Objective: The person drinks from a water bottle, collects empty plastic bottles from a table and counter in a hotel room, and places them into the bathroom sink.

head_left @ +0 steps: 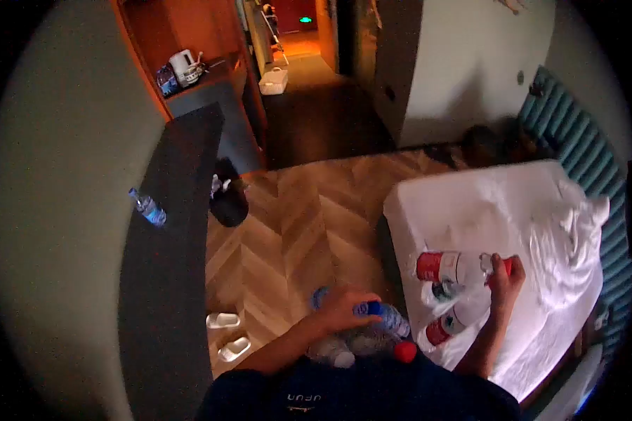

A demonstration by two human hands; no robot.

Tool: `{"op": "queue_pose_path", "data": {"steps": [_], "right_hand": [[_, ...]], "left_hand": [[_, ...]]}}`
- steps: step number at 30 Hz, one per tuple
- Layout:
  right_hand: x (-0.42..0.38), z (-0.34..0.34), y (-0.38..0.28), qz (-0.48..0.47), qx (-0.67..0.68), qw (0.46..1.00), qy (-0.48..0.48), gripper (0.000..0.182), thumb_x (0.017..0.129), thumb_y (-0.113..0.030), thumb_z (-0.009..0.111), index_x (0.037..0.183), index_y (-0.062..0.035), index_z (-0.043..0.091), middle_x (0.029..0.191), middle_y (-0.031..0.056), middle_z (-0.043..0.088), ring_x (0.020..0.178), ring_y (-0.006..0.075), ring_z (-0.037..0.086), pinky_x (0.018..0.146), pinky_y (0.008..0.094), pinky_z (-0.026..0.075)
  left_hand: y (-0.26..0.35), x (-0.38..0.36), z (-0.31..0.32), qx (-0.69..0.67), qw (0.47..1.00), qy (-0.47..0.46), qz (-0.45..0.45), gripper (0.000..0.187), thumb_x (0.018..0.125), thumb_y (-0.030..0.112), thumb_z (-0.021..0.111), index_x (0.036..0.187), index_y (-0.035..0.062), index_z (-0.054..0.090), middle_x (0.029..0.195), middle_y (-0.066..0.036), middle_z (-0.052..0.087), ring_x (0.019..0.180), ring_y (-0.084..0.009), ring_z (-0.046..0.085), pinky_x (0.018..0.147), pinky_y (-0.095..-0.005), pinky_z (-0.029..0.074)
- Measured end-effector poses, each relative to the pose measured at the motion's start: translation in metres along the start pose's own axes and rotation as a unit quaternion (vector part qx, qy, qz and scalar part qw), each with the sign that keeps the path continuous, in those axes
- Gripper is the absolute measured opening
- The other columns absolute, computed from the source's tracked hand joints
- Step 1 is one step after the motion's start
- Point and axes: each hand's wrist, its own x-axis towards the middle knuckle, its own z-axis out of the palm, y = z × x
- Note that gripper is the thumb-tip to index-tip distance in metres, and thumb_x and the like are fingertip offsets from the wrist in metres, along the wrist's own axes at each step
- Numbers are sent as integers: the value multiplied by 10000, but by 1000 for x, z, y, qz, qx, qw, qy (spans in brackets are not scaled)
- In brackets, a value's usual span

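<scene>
My right hand (507, 279) is closed round the neck of a clear plastic bottle (439, 266) with a red label, which lies sideways over the bed in this view. Just below it, a second red-labelled bottle (446, 327) overlaps the sheet. My left hand (351, 310) is wrapped over a clear bottle with a blue label (395, 323), held low in front of my body. Against my dark shirt are more clear bottles, one showing a white cap (343, 360) and one a red cap (404, 351). My forearm and shirt partly hide them.
A bed with a white sheet (463, 203) stands at the right. Along the left wall runs a dark counter (165, 281), bearing a blue-labelled bottle (147, 208). Beside it are a black bin (229, 207) and white slippers (224, 321). A basket (274, 81) sits in the hallway.
</scene>
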Motion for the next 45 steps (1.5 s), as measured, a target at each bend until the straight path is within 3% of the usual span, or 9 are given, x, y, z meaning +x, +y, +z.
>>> {"op": "queue_pose_path", "data": {"steps": [8, 18, 20, 23, 26, 31, 36, 38, 45], "right_hand": [[85, 164, -13, 31, -24, 999, -33, 327, 787, -143, 668, 627, -88, 389, 509, -20, 396, 394, 76, 385, 351, 240, 332], [257, 385, 20, 42, 52, 990, -126, 296, 777, -159, 680, 657, -85, 420, 534, -14, 428, 429, 81, 400, 394, 243, 334], [300, 424, 17, 59, 41, 987, -143, 272, 768, -162, 695, 690, -88, 444, 566, -20, 443, 458, 77, 413, 405, 236, 334], [355, 485, 16, 76, 91, 991, -69, 274, 758, -154, 705, 698, -87, 447, 593, -27, 454, 465, 76, 414, 410, 234, 333], [420, 528, 20, 20, 114, 985, -130, 274, 759, -153, 712, 710, -95, 449, 617, -40, 453, 504, 58, 413, 431, 219, 331], [503, 613, 22, -24, 116, 991, -62, 271, 770, -161, 702, 700, -110, 446, 600, -57, 442, 489, 42, 371, 435, 212, 301], [571, 682, 31, -6, 40, 996, -78, 226, 779, -164, 700, 722, -101, 491, 595, -63, 449, 480, 38, 357, 428, 207, 277], [596, 710, 26, 56, 9, 995, -80, 225, 773, -205, 676, 695, -82, 504, 611, -41, 445, 585, 61, 401, 487, 227, 310], [701, 800, 49, 29, -76, 995, -55, 269, 792, -237, 669, 674, -55, 509, 610, -46, 446, 590, 57, 383, 491, 227, 304]], "left_hand": [[-137, 93, -68, -16, 996, -82, -13, 413, 731, 390, 724, 1036, 122, 651, 946, -101, 662, 874, -273, 619, 802, -382, 475], [-274, 260, -186, -13, 994, 7, -109, 387, 721, 380, 737, 1006, 129, 663, 915, -103, 657, 896, -265, 610, 791, -378, 480], [-292, 301, -218, 41, 998, 29, -36, 379, 723, 379, 737, 1003, 134, 667, 906, -91, 657, 888, -255, 610, 799, -372, 482], [-310, 359, -248, 50, 998, 19, -37, 373, 721, 382, 736, 996, 138, 670, 912, -78, 657, 879, -243, 611, 793, -377, 487], [-342, 423, -264, 64, 995, -54, -62, 429, 726, 427, 694, 1025, 121, 664, 978, -109, 657, 900, -274, 608, 823, -391, 449], [-451, 515, -276, -24, 999, -36, 9, 428, 725, 446, 687, 1013, 131, 661, 951, -114, 652, 901, -290, 599, 818, -420, 437], [-515, 625, -340, -36, 998, -45, -18, 401, 718, 430, 700, 985, 133, 662, 966, -116, 639, 905, -287, 590, 809, -417, 439], [-543, 673, -363, -4, 996, -60, 62, 399, 718, 414, 705, 1004, 139, 657, 996, -114, 633, 919, -287, 581, 828, -406, 433], [-631, 790, -423, -61, 993, -79, 56, 412, 731, 410, 697, 1042, 146, 640, 1021, -106, 632, 946, -290, 564, 858, -413, 404]]}}
